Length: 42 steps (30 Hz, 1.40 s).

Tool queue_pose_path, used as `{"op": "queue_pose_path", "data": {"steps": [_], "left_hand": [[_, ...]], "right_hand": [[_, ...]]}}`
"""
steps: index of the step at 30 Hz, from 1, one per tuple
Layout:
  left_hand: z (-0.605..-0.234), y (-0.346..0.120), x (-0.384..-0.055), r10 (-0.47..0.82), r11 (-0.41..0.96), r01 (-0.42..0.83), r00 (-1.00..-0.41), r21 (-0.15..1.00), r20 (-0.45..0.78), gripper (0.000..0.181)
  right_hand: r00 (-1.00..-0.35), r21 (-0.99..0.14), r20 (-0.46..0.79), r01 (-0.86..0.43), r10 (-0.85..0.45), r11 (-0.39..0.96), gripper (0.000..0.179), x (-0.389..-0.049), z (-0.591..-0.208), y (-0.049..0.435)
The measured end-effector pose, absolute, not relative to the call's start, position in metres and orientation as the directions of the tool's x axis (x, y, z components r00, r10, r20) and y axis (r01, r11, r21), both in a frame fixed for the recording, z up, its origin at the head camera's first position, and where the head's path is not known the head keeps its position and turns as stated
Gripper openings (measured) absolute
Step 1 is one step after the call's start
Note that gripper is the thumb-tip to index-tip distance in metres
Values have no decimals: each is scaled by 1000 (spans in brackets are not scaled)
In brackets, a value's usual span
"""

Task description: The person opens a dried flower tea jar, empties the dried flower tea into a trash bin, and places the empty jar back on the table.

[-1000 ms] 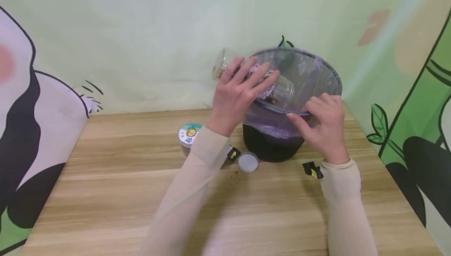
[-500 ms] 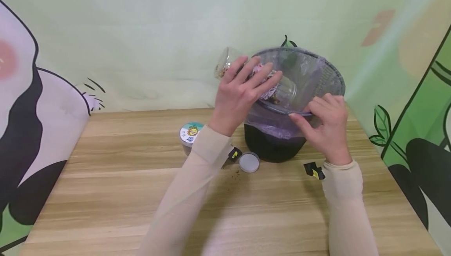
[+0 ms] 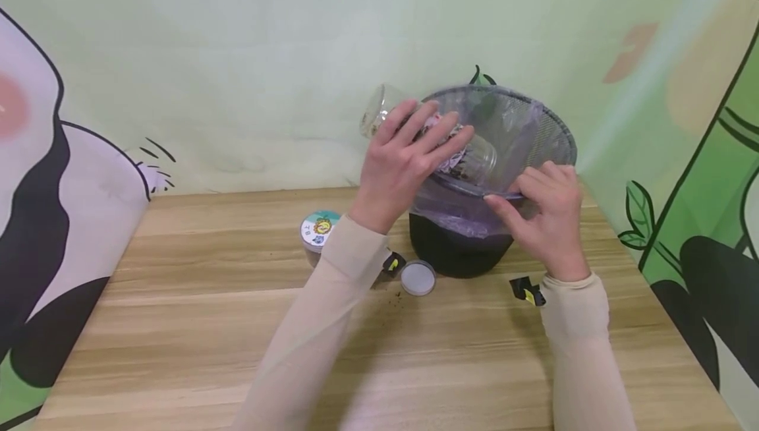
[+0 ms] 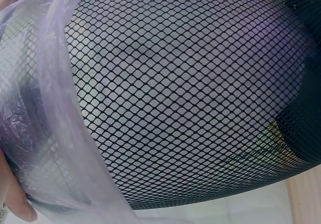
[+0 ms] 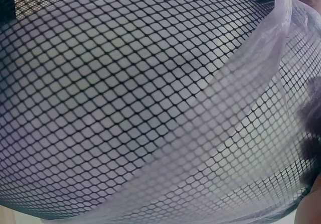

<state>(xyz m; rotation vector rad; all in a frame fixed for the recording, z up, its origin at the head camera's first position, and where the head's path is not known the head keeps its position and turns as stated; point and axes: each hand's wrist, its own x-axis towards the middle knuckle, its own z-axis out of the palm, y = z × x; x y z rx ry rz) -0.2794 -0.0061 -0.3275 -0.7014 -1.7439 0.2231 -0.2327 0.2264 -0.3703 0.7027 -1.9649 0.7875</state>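
Note:
My left hand (image 3: 400, 161) holds a clear jar (image 3: 481, 157) tilted down to the right, its mouth inside the rim of a dark mesh wastebasket (image 3: 459, 246). Small brown bits and a patterned label show through the jar, partly covered by the fingers. With its thumb outside, my right hand (image 3: 548, 213) grips the near rim of the basket, over a thin purple bin liner (image 3: 456, 217). The basket leans toward me. Both wrist views show mostly its mesh (image 4: 175, 83) and the folded liner edge (image 5: 241, 73); fingers appear only at the frame edges.
A round lid (image 3: 418, 278) lies on the wooden table (image 3: 207, 325) in front of the basket, beside scattered crumbs (image 3: 396, 298). Left of it stands a tub (image 3: 317, 230) with a cartoon lid, partly behind the left sleeve. A printed wall cloth (image 3: 237, 88) hangs behind.
Both hands keep their holds, and the jar stays tilted over the basket. The bits inside the jar look slightly shifted. The whole view moves a little with the head.

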Motion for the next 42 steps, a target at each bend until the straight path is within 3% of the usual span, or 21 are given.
{"op": "queue_pose_path", "data": {"steps": [15,23,35,42], "left_hand": [[-328,-8,-283,585,780,345,-103,-523,805,51],[-328,-10,-280,620,769,292,-123,-569,775,52],[-328,-7,-283,624,764,278,-91,-582,776,50],[-330,-11,-281,630,763,265,-103,-589,770,51]], "right_hand": [[-450,-258,878,-729,-161,634,65,-234,-370,228],[-453,-255,876,-728,-167,636,65,-233,-371,228],[-446,-247,880,-725,-165,643,65,-233,-369,231],[-435,-236,883,-735,-174,636,65,-234,-371,228]]}}
